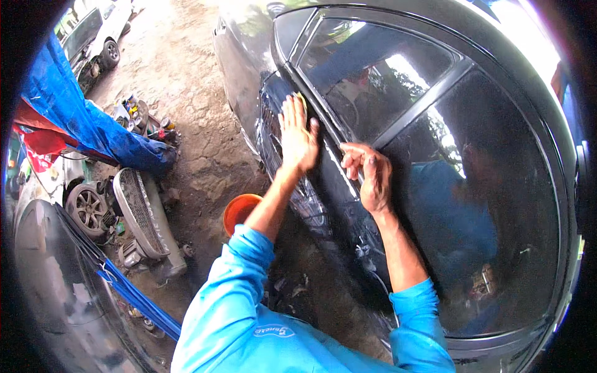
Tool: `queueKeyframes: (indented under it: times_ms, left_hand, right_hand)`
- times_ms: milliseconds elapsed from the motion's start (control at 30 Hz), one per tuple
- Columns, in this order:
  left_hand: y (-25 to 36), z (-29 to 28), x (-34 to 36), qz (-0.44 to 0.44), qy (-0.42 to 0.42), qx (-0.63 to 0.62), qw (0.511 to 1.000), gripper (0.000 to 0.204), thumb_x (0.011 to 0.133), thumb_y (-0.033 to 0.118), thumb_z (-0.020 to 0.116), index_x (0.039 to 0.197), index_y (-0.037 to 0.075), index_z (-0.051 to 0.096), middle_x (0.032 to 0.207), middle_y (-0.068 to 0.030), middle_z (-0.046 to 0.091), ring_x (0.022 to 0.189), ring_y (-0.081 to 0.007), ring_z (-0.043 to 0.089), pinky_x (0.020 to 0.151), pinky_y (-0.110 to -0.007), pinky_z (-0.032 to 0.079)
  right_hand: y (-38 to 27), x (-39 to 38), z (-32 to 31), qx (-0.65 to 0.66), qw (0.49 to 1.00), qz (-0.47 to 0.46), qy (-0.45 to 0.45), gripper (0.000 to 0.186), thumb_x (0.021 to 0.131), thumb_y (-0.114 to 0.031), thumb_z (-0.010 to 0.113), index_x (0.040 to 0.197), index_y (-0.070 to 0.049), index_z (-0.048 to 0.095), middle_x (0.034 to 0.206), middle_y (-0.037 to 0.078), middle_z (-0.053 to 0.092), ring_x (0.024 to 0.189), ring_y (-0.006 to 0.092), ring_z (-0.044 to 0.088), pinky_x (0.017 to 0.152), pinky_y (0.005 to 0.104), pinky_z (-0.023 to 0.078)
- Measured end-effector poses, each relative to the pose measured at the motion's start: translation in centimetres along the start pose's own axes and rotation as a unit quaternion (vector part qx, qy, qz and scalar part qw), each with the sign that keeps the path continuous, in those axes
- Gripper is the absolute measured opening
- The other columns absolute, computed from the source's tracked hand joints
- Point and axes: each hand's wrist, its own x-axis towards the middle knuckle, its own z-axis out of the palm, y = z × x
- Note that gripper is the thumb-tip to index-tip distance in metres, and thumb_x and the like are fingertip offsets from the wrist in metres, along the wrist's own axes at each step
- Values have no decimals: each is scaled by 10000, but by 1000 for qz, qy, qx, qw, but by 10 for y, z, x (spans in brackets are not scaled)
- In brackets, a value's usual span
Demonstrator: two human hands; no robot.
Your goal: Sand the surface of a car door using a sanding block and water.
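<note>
My left hand (298, 137) lies flat with fingers extended on the dark car door (329, 205), just below the window's trim. A small yellowish sliver shows at its fingertips; I cannot make out what it is. My right hand (368, 174) is at the window sill (333, 127), index finger forward and the other fingers loosely bent, with nothing visible in them. Glossy dark windows (367, 68) reflect light beside both hands. The door's lower part is streaked and shiny.
An orange bucket (236, 214) stands on the dirt floor below the door. At left are blue tarps (93, 137), a loose bumper (143, 217), a wheel (87, 208), piled cans (137, 115) and another car body (50, 280). A car (93, 40) stands farther back.
</note>
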Motion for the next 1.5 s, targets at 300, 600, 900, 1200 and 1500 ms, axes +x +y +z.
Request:
queueKeyframes:
  times_ms: [300,600,900,1200,1500]
  left_hand:
    - [108,16,-195,42,-94,51,993,765,791,80,584,1463,-107,269,1473,-375,301,1420,-505,247,1175,-590,179]
    - [161,23,-198,-25,-42,49,998,770,851,198,623,1458,-116,268,1502,-362,262,1421,-500,240,1174,-577,175]
    - [99,10,-107,-78,42,76,993,646,1031,346,393,1506,-62,230,1568,-259,237,1482,-387,166,1211,-494,107]
    - [187,33,-275,55,-69,32,996,732,877,208,612,1450,-116,292,1487,-362,292,1401,-524,258,1177,-578,166]
    - [180,36,-220,-37,61,-19,997,631,854,111,556,1399,-118,337,1405,-357,367,1362,-502,321,1154,-565,212]
  right_hand:
    - [-50,-96,-53,-30,999,30,7,662,1031,-552,336,1147,21,646,815,63,628,657,106,551,612,258,454]
    - [-66,-206,-98,-91,995,29,2,697,1026,-565,313,1126,45,636,814,98,626,643,138,579,605,264,477]
    - [-69,-217,-94,-96,993,-3,-62,669,1015,-572,354,1155,13,645,845,93,634,664,147,598,614,268,491]
    - [-61,-220,-109,-58,998,-19,-24,651,1033,-535,331,1148,24,643,816,97,637,643,150,599,595,275,493]
    - [-38,-232,-111,-42,998,-21,29,665,1034,-514,316,1118,67,628,812,94,637,588,141,533,580,265,444]
